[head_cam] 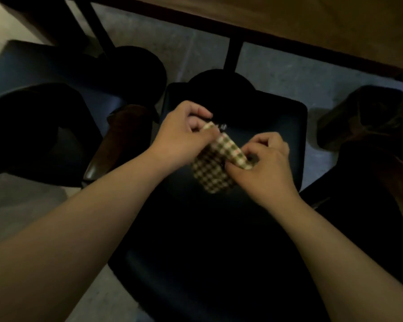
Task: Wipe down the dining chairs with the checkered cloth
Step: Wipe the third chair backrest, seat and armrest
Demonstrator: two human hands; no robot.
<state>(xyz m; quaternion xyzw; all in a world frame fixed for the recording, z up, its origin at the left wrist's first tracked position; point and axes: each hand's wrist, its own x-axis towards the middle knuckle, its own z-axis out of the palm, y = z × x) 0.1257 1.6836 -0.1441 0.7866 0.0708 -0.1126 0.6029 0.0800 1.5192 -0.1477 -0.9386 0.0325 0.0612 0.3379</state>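
Hands (184, 133) (263, 163) pinching checkered cloth (215, 168)

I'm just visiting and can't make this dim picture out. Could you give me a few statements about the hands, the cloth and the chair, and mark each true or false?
1. Both hands grip the brown-and-cream checkered cloth. True: left hand and right hand each pinch an end.
2. The cloth lies spread flat on the floor. False: it is bunched, held over the dark padded chair seat.
3. A brown wooden table stands beyond the chair. True.
4. The right hand is empty. False: it holds the cloth.
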